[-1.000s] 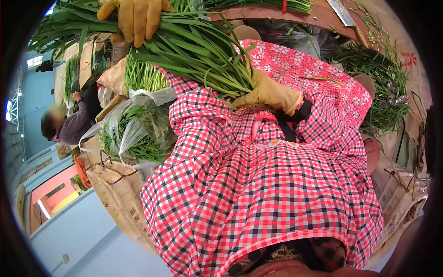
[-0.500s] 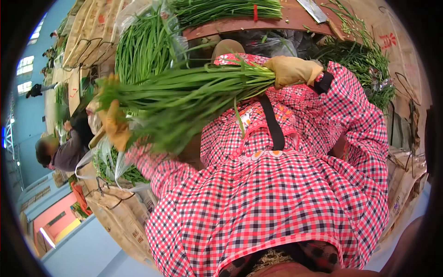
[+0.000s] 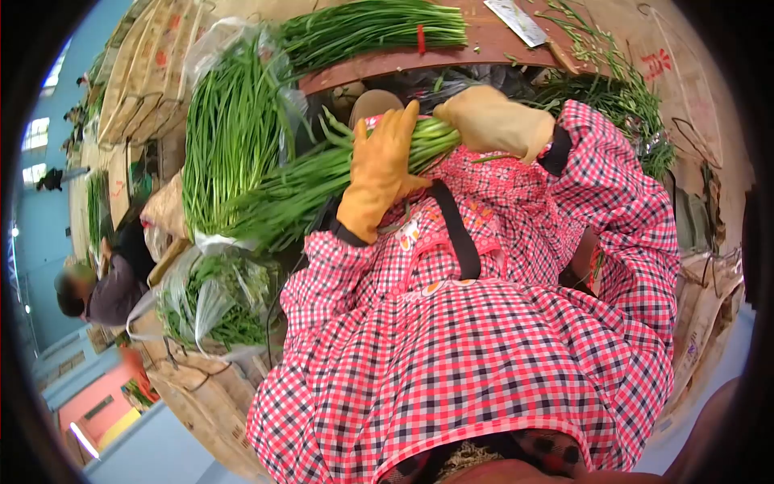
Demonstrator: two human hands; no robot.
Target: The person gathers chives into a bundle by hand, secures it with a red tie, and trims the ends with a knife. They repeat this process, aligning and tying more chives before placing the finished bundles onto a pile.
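A loose bunch of garlic chives [image 3: 294, 192] lies slantwise before my checked apron, pale stem ends to the right and leaves trailing left. My right hand [image 3: 496, 123], in a tan glove, is closed at the stem ends; its fingertips are mostly hidden. Across the stems rests my left hand [image 3: 379, 165] in an orange glove, palm down, fingers stretched out and thumb apart, touching the bunch. A large upright pile of garlic chives [image 3: 230, 145] stands in a clear plastic bag just to the left.
On the reddish board [image 3: 355, 74] ahead lie a red-tied chive bunch [image 3: 363, 34] and a broad-bladed knife [image 3: 518, 22]. Loose greens [image 3: 605, 105] are heaped at right. A plastic bag of trimmings [image 3: 218, 298] sits at left, and a co-worker [image 3: 113, 282] is beyond it.
My left hand has moved right from the leaf tips onto the stems. The bunch has dropped lower, with its leaves hanging left. My right hand has shifted slightly left.
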